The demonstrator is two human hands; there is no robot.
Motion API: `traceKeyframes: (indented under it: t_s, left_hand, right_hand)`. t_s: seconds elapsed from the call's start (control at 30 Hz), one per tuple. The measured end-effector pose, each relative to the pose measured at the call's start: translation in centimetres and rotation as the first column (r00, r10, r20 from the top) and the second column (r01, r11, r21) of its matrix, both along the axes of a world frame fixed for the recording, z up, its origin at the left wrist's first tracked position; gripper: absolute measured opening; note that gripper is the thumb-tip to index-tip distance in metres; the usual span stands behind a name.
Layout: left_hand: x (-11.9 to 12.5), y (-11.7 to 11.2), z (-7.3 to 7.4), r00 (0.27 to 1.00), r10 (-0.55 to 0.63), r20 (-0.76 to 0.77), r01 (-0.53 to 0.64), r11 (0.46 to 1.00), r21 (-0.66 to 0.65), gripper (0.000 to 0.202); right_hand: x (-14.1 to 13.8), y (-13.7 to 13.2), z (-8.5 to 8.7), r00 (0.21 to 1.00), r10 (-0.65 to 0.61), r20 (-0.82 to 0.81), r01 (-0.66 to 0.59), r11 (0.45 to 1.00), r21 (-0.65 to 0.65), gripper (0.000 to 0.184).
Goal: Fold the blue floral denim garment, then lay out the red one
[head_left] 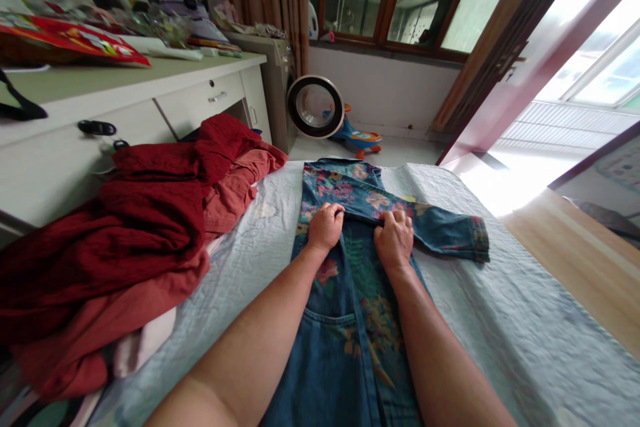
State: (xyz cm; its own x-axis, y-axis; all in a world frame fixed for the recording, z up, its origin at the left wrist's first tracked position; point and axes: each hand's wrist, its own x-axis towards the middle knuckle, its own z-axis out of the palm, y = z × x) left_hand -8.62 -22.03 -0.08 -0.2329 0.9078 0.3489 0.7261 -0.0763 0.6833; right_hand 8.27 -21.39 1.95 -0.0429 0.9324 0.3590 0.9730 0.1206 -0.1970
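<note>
A blue denim garment (330,380) with a colourful floral print lies lengthwise on the bed. One sleeve (445,233) stretches out to the right, its cuff near the bed's right side. My left hand (326,227) is closed, pinching a fold of the denim near the garment's upper part. Level with it, my right hand (396,239) is closed on the same fold further right. Between the two hands the dark fold edge runs taut. Both forearms cover parts of the garment's lower body, and its lower end runs out of view.
Red clothes (165,213) are heaped on the left beside a white cabinet (200,97) with a cluttered top. A washing machine with its round door (315,107) open stands beyond the bed, near a blue toy (357,137). The quilted bedspread (525,320) extends to the right.
</note>
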Motion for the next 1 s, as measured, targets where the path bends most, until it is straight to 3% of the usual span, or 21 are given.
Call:
traceKeyframes:
  t_s: [0.23,0.43,0.53,0.77,1.0]
  left_hand:
    - [0.0,0.1,0.0,1.000,-0.009,-0.003,0.009,1.000,-0.001,0.014]
    - [-0.1,0.1,-0.1,1.000,-0.010,0.012,0.010,1.000,0.013,0.015]
    - [-0.1,0.1,-0.1,1.000,-0.010,0.020,0.010,1.000,0.019,0.014]
    - [-0.1,0.1,0.0,1.000,-0.011,0.028,0.011,1.000,0.014,0.014]
    - [-0.1,0.0,0.1,0.999,-0.013,0.039,0.013,1.000,0.006,0.014]
  right_hand:
    - [0.6,0.3,-0.7,0.999,0.026,-0.027,-0.027,0.999,-0.027,0.027]
    - [1.2,0.7,-1.1,0.996,-0.048,-0.074,0.043,0.997,-0.066,0.030]
    - [1.2,0.7,-1.2,0.993,-0.060,-0.106,0.057,0.998,-0.027,0.031]
    - [0.3,0.5,-1.5,0.975,0.163,-0.153,-0.146,0.983,0.113,0.027]
    - [1.1,1.1,-2.0,0.984,0.075,-0.161,-0.059,0.993,0.098,0.028]
